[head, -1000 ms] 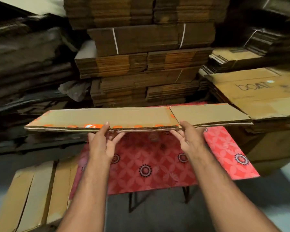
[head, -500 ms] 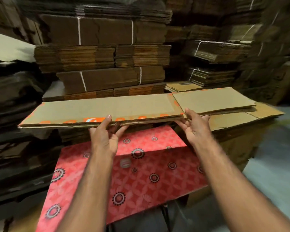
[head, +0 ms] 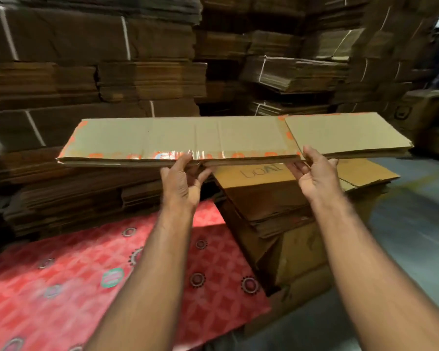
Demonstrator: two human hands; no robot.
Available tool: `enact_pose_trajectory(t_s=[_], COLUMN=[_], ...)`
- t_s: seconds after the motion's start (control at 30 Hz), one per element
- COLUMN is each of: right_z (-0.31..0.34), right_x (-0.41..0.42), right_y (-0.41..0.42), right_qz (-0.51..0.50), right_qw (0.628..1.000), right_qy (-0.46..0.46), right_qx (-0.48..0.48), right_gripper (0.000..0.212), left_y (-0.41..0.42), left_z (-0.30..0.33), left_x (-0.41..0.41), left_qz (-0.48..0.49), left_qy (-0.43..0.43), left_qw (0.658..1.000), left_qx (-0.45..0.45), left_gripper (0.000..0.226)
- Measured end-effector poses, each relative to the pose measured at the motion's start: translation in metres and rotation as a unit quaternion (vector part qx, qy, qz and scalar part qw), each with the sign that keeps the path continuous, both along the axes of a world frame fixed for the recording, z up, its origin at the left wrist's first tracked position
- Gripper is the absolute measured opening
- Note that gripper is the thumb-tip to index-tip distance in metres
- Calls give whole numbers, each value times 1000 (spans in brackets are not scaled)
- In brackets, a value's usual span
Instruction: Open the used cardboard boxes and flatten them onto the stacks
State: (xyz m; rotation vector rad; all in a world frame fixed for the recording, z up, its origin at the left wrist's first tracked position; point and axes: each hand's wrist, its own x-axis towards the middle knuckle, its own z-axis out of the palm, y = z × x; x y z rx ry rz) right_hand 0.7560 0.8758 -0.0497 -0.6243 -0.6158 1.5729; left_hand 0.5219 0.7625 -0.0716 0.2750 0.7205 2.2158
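I've got the flat box (head: 213, 138) up in the air, roughly level, held along its near edge by both hands. Left hand (head: 181, 183) pinches the edge near the middle, thumb on top on the shiny tape, fingers underneath. Right hand (head: 314, 177) grips at the step where the narrower right panel starts, thumb on top, fingers under. Box hangs over the low stack (head: 365, 173) with the lettered top sheet, not touching it; red patterned sheet (head: 86, 269) sits below left.

Judgement: this is the carry-and-drop step, box already flattened.

Risks: both grips sit on one long edge, and the whole left half sticks out past the left hand, so it could sag or tip away and slide out of the pinch. Tape under the thumb looks slick. The right panel looks like a loose layer and may fan open on release. Landing skewed would leave overhang on the stack. Bundled stacks (head: 289, 72) behind are close; far edge could clip them.
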Motion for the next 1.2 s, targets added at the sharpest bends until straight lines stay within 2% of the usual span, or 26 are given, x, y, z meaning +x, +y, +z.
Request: enact_pose_trajectory(t_s=[0.07, 0.13, 0.17, 0.27, 0.3, 0.43, 0.47, 0.53, 0.57, 0.63, 0.73, 0.8, 0.97, 1.1, 1.2], right_z=[-7, -16, -19, -25, -29, -71, -85, -110, -122, -152, -192, -196, -170, -179, -197], right_x=[33, 62, 74, 100, 108, 136, 141, 148, 151, 156, 166, 169, 165, 157, 158], right_y=[60, 116, 142, 207, 226, 304, 322, 352, 363, 382, 392, 400, 425, 418, 418], right_qz=[-7, -8, -3, 6, 7, -2, 3, 13, 18, 25, 34, 28, -26, 50, 77], right_qw=[1000, 999, 999, 998, 998, 990, 985, 971, 961, 938, 918, 917, 909, 893, 879], right_qy=[0, -13, -15, -24, -28, -104, -132, -194, -222, -277, -308, -318, -386, -420, -446], right_qx=[-15, -29, -36, -55, -59, -98, -114, -141, -161, -205, -249, -238, -158, -151, -150], right_gripper=[66, 54, 55, 86, 87, 57, 57, 69, 78, 92, 93, 98, 102, 117, 118], left_y=[55, 105, 128, 184, 201, 260, 268, 277, 274, 262, 246, 246, 259, 269, 274], left_z=[-6, -6, -7, -12, -15, -48, -62, -91, -106, -138, -166, -171, -170, -179, -189], left_x=[37, 72, 86, 117, 125, 162, 168, 168, 165, 152, 136, 131, 138, 155, 164], left_qz=[-11, -9, -7, -7, -11, -8, -8, 23, 58, 133, 166, 179, 185, 154, 151], left_qy=[-2, -2, -5, -18, -23, -46, -44, -65, -80, -106, -88, -84, -56, -32, -25], left_qw=[1000, 1000, 1000, 999, 999, 994, 992, 984, 974, 946, 923, 917, 923, 926, 912], left_qx=[-7, -21, -28, -40, -45, -99, -120, -165, -203, -276, -335, -346, -334, -343, -381], left_gripper=[43, 34, 34, 36, 35, 27, 32, 71, 91, 102, 82, 63, 71, 77, 77])
